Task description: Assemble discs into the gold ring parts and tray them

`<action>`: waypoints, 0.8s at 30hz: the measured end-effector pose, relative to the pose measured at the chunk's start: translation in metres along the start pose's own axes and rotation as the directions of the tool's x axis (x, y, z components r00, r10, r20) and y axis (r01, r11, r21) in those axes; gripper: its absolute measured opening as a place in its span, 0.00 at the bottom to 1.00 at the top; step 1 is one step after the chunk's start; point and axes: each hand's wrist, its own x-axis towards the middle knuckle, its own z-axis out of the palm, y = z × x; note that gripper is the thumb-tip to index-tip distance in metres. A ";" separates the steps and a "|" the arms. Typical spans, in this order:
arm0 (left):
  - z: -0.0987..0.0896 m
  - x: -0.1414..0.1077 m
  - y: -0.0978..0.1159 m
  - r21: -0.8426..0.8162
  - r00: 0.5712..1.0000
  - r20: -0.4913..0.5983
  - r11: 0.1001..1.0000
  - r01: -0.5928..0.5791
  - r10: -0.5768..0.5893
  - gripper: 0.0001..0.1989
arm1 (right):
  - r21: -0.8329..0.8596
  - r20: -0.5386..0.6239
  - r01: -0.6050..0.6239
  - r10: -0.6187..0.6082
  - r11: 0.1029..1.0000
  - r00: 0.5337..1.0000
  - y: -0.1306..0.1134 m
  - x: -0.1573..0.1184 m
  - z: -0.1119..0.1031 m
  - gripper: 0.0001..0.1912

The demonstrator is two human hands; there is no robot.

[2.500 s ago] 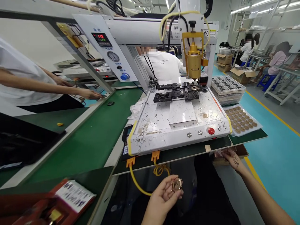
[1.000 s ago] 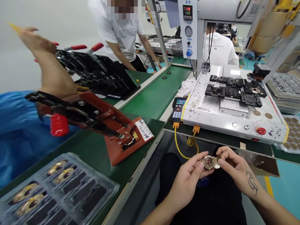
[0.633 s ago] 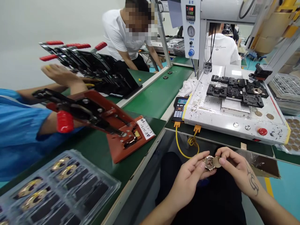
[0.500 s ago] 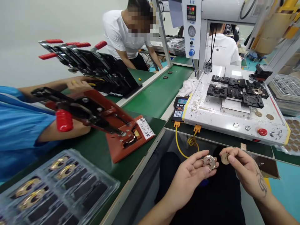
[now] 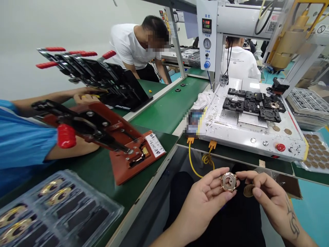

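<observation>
The left hand (image 5: 204,199) is cradling the round metal case (image 5: 228,181) between thumb and fingers, while the right hand (image 5: 272,195) is pinching the thin disc (image 5: 248,190) by its rim just beside it, both parts hanging in the air out from the front edge of the green bench (image 5: 279,166). With only the dark-clad lap (image 5: 239,223) lying beneath, a loosening pinch could be dropping the disc, and the right forefinger, reaching close to the case, could be knocking it askew.
</observation>
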 end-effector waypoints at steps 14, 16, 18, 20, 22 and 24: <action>0.002 -0.002 0.001 0.083 1.000 -0.022 0.997 0.007 -0.005 0.27 | 0.011 0.027 -0.017 0.017 1.000 0.999 0.003 -0.002 -0.003 0.12; 0.002 -0.003 0.001 0.101 1.000 -0.024 0.995 0.006 -0.003 0.27 | 0.018 0.031 -0.016 0.016 1.000 0.999 0.003 -0.003 -0.003 0.12; 0.001 -0.004 0.000 0.128 0.999 -0.030 0.992 -0.005 0.009 0.27 | 0.024 0.030 -0.017 0.016 1.000 0.999 0.002 -0.003 -0.002 0.13; 0.000 -0.005 -0.001 0.156 0.999 -0.034 0.988 -0.018 0.023 0.26 | 0.026 0.024 -0.016 0.015 1.000 1.000 0.001 -0.002 -0.002 0.13; 0.000 -0.005 -0.002 0.170 0.999 -0.029 0.985 -0.027 0.033 0.26 | 0.026 0.017 -0.014 0.014 1.000 1.000 0.001 -0.002 -0.001 0.13; 0.000 -0.005 -0.003 0.171 0.999 -0.020 0.985 -0.030 0.034 0.26 | 0.033 0.008 -0.013 0.012 0.999 1.000 0.000 -0.002 0.000 0.13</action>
